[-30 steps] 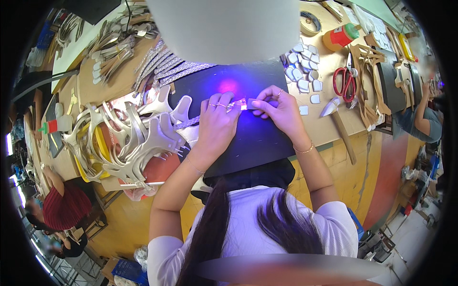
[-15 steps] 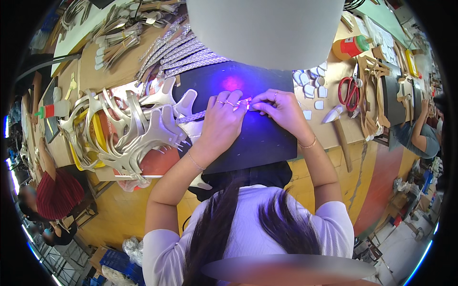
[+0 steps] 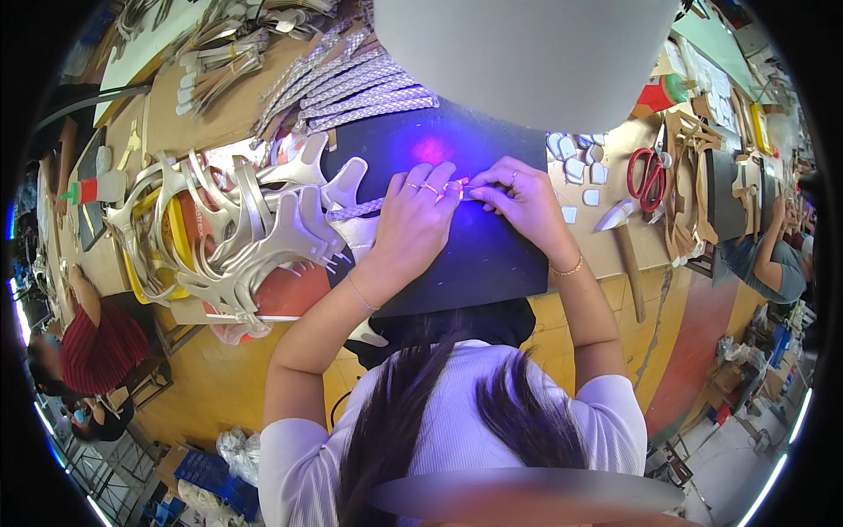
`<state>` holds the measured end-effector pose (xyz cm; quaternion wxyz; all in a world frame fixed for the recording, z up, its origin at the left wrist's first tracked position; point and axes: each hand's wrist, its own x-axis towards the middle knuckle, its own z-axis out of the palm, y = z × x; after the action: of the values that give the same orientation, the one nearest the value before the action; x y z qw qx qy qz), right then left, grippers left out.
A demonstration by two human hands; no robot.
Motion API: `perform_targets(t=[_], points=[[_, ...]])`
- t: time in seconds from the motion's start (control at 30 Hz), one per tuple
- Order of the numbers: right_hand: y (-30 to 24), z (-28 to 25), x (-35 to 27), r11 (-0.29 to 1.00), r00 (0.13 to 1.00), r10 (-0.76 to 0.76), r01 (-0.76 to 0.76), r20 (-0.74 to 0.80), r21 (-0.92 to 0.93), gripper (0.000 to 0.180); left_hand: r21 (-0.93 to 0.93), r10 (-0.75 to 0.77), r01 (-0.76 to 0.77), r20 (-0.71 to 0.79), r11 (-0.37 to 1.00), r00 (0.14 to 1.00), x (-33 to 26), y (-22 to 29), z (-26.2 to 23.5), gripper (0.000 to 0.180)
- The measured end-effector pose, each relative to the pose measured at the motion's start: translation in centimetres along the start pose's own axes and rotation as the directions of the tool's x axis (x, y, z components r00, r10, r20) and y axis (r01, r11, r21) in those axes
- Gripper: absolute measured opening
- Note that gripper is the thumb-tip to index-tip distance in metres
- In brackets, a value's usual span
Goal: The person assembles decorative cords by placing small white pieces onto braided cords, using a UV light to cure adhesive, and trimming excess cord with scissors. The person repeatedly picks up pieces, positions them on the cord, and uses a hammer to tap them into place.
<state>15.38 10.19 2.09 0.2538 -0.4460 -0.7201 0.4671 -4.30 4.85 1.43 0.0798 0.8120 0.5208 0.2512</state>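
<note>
My left hand (image 3: 416,216) is closed around a silvery braided strap (image 3: 356,211), whose long end trails out to the left. Past my left fingertips, the strap's short end glows pink and violet under coloured light. My right hand (image 3: 520,200) pinches thumb and finger together right at that end; what lies between them is too small to make out. Both hands are over a black work mat (image 3: 479,268). Left of my left hand is a pile of silvery, branching shoe-upper pieces (image 3: 294,224), the nearest of them beside the strap.
A large pale lamp-like housing (image 3: 518,61) overhangs the mat's far side. Many braided straps (image 3: 369,92) lie at the back left. To the right are small white-and-grey pieces (image 3: 575,167), red-handled scissors (image 3: 647,180) and a wooden-handled hammer (image 3: 630,272). Co-workers sit at both sides.
The whole view has shifted slightly. Both hands keep nearly the same pose on the strap, with the right fingertips still at its end.
</note>
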Motion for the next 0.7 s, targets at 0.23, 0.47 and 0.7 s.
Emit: perform_targets(t=[0.23, 0.47, 0.7], points=[[0.04, 0.35, -0.22, 0.994, 0.998, -0.056, 0.052, -0.04, -0.096, 0.011, -0.002, 0.027, -0.027, 0.026, 1.0, 0.999, 0.08, -0.02, -0.13, 0.023], [-0.47, 0.42, -0.17, 0.97, 0.988, -0.143, 0.13, -0.055, -0.204, 0.015, -0.018, 0.023, -0.023, 0.017, 1.0, 1.0, 0.06, -0.01, -0.07, 0.024], [-0.84, 0.27, 0.11, 0.96, 0.992, -0.123, 0.117, -0.008, -0.254, 0.015, -0.027, 0.029, -0.029, 0.019, 0.999, 0.999, 0.17, 0.05, -0.04, 0.02]])
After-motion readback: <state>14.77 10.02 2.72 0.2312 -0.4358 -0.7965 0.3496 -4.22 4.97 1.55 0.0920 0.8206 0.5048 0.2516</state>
